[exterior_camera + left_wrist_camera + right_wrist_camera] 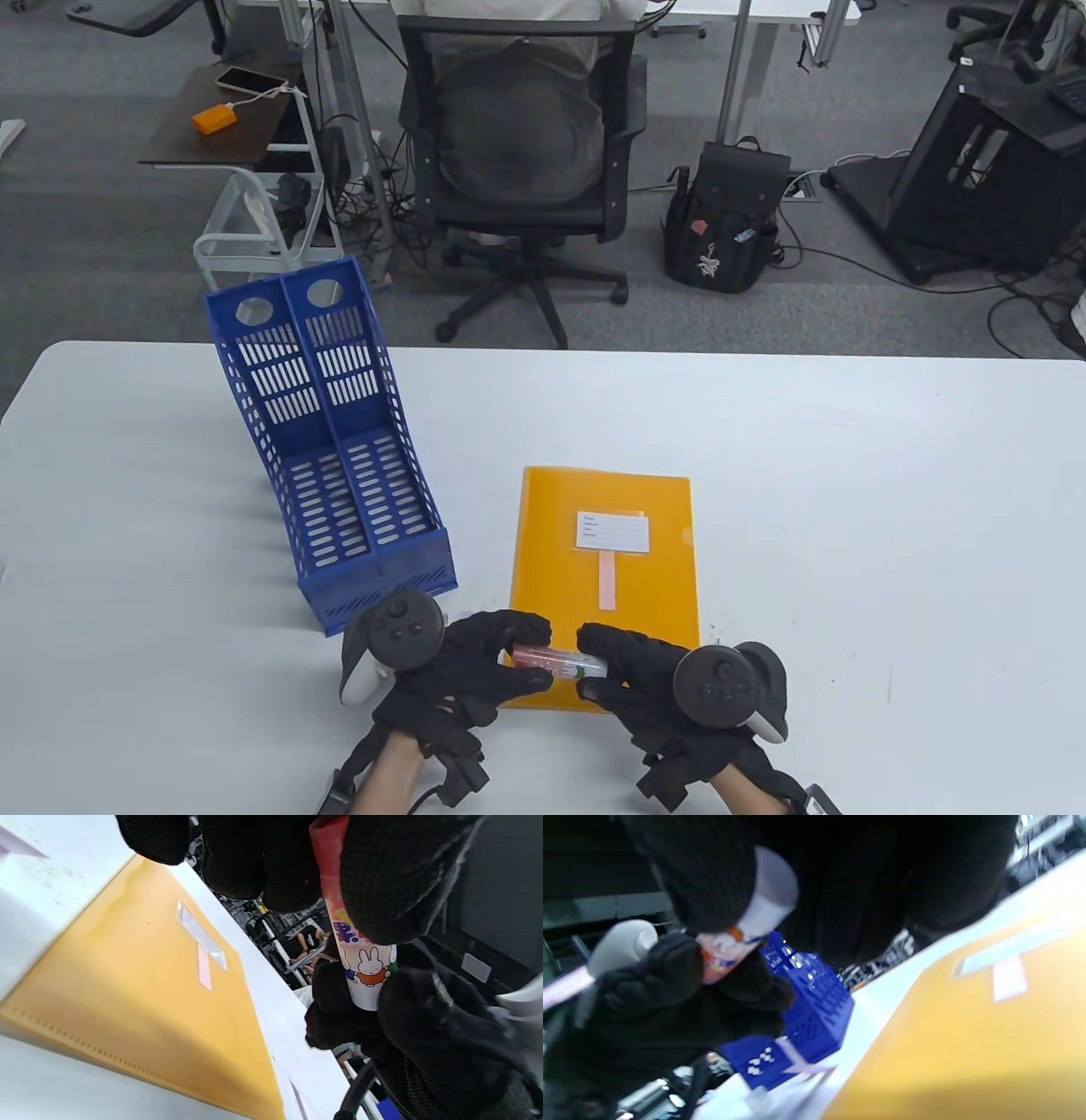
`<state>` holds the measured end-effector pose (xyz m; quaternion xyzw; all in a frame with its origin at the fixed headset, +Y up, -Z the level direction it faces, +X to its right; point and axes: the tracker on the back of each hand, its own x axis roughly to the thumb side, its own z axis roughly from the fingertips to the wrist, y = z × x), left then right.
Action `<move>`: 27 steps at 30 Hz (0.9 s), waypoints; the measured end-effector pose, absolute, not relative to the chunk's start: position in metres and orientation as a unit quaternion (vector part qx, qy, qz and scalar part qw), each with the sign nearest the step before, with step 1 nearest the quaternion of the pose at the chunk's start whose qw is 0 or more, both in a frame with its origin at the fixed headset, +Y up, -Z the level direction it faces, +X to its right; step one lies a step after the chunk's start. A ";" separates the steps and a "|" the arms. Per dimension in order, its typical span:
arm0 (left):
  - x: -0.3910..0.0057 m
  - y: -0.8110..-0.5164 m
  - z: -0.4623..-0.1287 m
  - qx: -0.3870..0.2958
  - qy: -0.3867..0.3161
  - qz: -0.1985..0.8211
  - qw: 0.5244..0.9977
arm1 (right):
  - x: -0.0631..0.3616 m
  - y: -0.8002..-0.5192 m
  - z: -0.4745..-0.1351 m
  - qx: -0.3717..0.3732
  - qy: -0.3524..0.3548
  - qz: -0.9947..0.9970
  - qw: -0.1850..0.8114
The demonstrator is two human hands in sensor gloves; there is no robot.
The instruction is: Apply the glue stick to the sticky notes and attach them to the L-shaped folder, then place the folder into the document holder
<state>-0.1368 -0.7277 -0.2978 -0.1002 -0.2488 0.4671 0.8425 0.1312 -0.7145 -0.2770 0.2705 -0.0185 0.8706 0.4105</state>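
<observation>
The left hand (475, 671) and the right hand (645, 679) are nearest, at the front edge of the white counter (848, 509). Both grasp the glue stick (560, 660) between them: the left fingers (382, 878) curl around its red end, the right fingers (712, 878) around its white end. The stick is held above the near edge of the orange folder (607, 552), which lies flat on the counter. A pink sticky note (607, 580) is on the folder, under a white label (612, 531). The blue document holder (339, 458) stands just left of the folder.
</observation>
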 end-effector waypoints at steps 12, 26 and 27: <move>-0.137 -0.729 -0.297 -0.092 -0.262 0.479 0.833 | 0.141 -0.726 -0.284 0.227 0.034 0.824 0.519; -0.137 -0.729 -0.296 -0.084 -0.263 0.467 0.840 | 0.136 -0.728 -0.282 0.231 0.026 0.840 0.490; -0.137 -0.728 -0.295 -0.078 -0.261 0.461 0.845 | 0.135 -0.727 -0.282 0.229 0.017 0.848 0.477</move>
